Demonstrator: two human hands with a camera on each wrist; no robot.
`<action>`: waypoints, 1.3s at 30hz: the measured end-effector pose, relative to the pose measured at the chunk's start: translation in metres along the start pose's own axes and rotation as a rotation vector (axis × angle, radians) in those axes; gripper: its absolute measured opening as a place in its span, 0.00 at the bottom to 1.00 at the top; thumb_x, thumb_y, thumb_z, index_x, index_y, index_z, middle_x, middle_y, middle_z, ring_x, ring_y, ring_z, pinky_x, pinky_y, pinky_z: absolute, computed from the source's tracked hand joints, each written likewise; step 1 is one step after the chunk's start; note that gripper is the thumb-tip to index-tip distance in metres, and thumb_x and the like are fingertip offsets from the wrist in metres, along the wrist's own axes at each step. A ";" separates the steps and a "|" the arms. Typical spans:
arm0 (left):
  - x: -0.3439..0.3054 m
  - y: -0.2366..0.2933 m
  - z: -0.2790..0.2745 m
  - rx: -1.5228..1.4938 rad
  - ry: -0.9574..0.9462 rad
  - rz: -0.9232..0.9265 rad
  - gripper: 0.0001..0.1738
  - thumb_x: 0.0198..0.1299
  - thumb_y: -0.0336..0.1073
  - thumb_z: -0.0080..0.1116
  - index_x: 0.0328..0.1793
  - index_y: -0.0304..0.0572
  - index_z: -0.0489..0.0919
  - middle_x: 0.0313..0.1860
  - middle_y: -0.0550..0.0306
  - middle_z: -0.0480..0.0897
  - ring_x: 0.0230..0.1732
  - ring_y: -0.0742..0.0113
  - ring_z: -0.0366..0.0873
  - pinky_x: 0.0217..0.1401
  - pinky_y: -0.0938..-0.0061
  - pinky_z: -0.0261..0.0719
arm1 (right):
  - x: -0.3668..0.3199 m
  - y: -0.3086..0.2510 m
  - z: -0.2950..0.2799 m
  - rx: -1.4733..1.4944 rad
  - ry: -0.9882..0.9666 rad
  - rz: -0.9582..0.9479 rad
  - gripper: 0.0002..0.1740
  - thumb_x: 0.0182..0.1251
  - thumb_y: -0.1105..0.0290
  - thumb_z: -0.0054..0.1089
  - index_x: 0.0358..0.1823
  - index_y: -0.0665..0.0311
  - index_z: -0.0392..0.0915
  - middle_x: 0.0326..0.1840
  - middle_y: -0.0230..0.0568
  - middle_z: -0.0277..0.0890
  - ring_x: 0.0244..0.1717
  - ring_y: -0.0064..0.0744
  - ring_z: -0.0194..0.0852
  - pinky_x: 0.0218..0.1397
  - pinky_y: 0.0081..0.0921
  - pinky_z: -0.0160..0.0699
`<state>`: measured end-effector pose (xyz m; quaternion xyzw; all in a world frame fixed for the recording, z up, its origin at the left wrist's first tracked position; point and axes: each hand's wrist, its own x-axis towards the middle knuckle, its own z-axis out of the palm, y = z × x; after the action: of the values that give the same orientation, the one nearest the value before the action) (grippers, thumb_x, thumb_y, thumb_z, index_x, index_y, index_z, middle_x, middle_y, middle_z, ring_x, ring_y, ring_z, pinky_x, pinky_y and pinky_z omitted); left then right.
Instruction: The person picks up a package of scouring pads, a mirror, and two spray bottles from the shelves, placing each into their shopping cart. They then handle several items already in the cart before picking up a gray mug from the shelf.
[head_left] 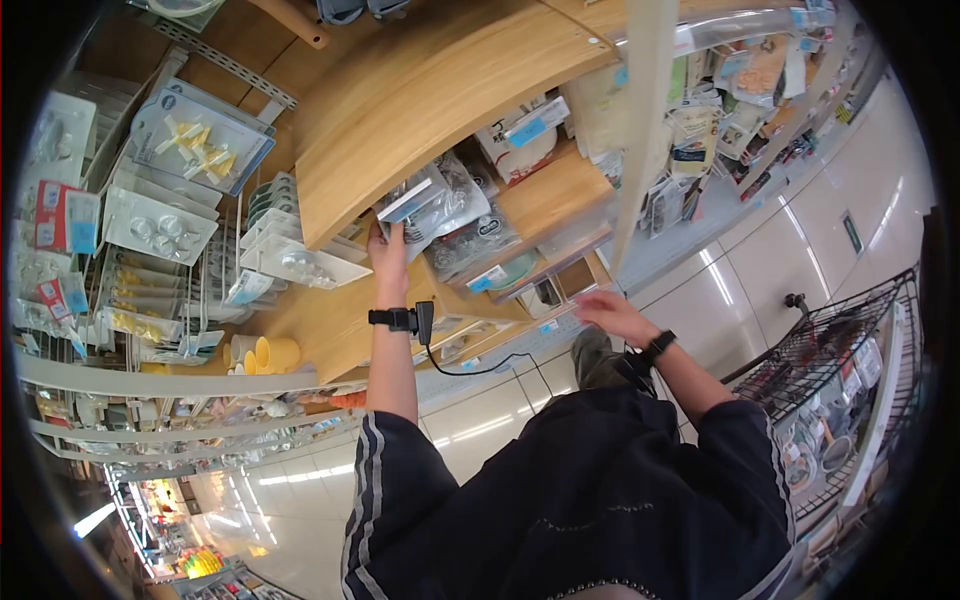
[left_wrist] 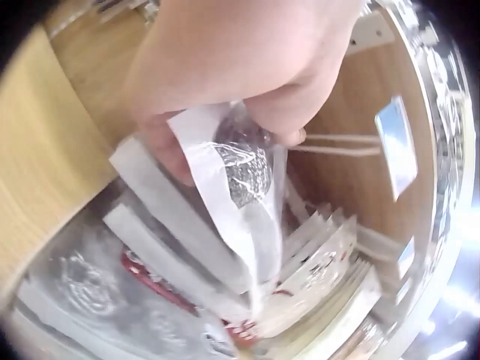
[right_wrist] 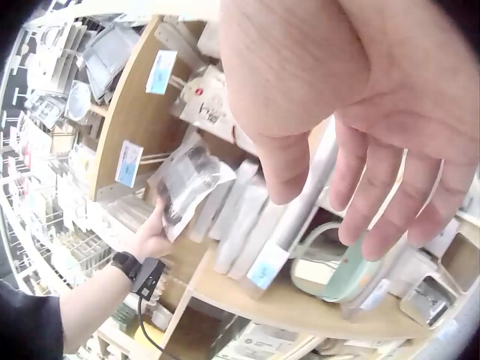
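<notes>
My left hand (head_left: 389,252) grips the edge of a clear plastic packet (left_wrist: 251,176) at the shelf, thumb on one side and fingers on the other. Inside the packet shows something dark and patterned, with a white backing; its kind is not clear. In the right wrist view the packet (right_wrist: 187,180) stands tilted in front of other bagged goods (right_wrist: 240,217). My right hand (head_left: 613,316) hangs in the air before the shelf, fingers loosely spread and holding nothing. Seen from the right wrist, its fingers (right_wrist: 379,191) overlap a pale green round item (right_wrist: 352,262) on the shelf.
A curved wooden shelf board (head_left: 430,100) juts out above the left hand. Hanging packs (head_left: 165,225) fill the rack at left, with yellow cups (head_left: 277,355) below. A black wire basket cart (head_left: 830,360) stands at right. A cable (head_left: 480,372) trails from the left wrist.
</notes>
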<state>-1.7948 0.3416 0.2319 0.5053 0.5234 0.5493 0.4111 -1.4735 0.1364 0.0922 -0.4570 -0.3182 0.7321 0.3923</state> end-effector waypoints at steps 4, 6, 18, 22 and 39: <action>0.012 -0.034 0.000 0.017 0.089 0.144 0.27 0.60 0.38 0.66 0.61 0.31 0.70 0.58 0.51 0.76 0.55 0.68 0.72 0.60 0.75 0.67 | -0.100 0.017 -0.040 -0.048 0.260 0.113 0.20 0.69 0.60 0.57 0.56 0.63 0.74 0.44 0.31 0.79 0.42 0.21 0.76 0.43 0.17 0.70; 0.014 -0.053 -0.005 0.067 0.219 0.216 0.30 0.58 0.40 0.68 0.61 0.31 0.70 0.58 0.49 0.76 0.57 0.65 0.72 0.62 0.72 0.66 | -0.144 0.033 -0.054 -0.041 0.385 0.065 0.19 0.69 0.59 0.55 0.56 0.63 0.74 0.46 0.30 0.80 0.43 0.22 0.76 0.45 0.20 0.70; -0.140 -0.107 0.016 0.409 0.024 0.298 0.28 0.62 0.37 0.62 0.63 0.29 0.68 0.61 0.43 0.74 0.63 0.53 0.69 0.70 0.62 0.62 | -0.419 0.157 -0.062 -0.148 1.234 -0.210 0.15 0.67 0.65 0.60 0.48 0.69 0.76 0.38 0.34 0.79 0.38 0.21 0.75 0.44 0.20 0.75; -0.224 -0.132 0.029 0.301 -0.082 0.155 0.17 0.62 0.34 0.61 0.53 0.32 0.73 0.51 0.50 0.78 0.52 0.63 0.73 0.60 0.69 0.69 | -0.475 0.173 -0.073 -0.178 1.337 -0.179 0.18 0.64 0.65 0.62 0.50 0.69 0.75 0.42 0.38 0.78 0.39 0.24 0.76 0.44 0.22 0.76; -0.472 -0.146 0.099 0.454 -0.453 -0.337 0.12 0.63 0.37 0.59 0.50 0.42 0.76 0.37 0.63 0.80 0.37 0.75 0.75 0.38 0.78 0.72 | -0.633 0.280 -0.270 -1.108 1.387 0.511 0.31 0.47 0.59 0.71 0.56 0.53 0.74 0.61 0.40 0.70 0.65 0.46 0.62 0.63 0.57 0.60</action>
<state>-1.6368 -0.0889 0.0227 0.5994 0.6036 0.2176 0.4787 -1.1310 -0.5199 0.0242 -0.9720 -0.2064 0.1020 0.0469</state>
